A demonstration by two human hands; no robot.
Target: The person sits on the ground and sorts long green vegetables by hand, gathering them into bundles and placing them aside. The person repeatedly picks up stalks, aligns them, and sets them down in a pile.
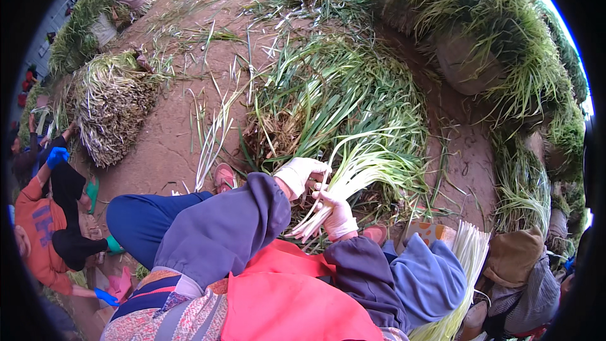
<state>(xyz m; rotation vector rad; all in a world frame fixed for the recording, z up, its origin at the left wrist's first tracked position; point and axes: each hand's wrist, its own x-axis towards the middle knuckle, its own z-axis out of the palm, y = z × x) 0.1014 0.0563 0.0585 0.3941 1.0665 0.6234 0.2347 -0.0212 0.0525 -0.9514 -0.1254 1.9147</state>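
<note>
A bunch of long leafy greens with pale stems (352, 173) is held in my right hand (337, 213), which wears a whitish glove; its stem ends point down and left, its leaves fan out to the upper right. My left hand (303, 175), gloved the same way, is at the left side of the bunch, its fingers bent near one stem; whether they grip it cannot be told. Beneath and beyond both hands lies a big heap of green leafy stalks (350, 90), with brown roots (274, 135) showing at its left. Several loose pale stalks (215, 137) lie on the ground to the left.
A stacked bundle of stalks (116, 109) stands at left, near a co-worker in orange (42, 227) with blue gloves. Tied bundles (473, 57) rise at right. Trimmed pale stalks (466, 255) lie beside a patterned box (431, 232) at lower right, near another person (525, 293).
</note>
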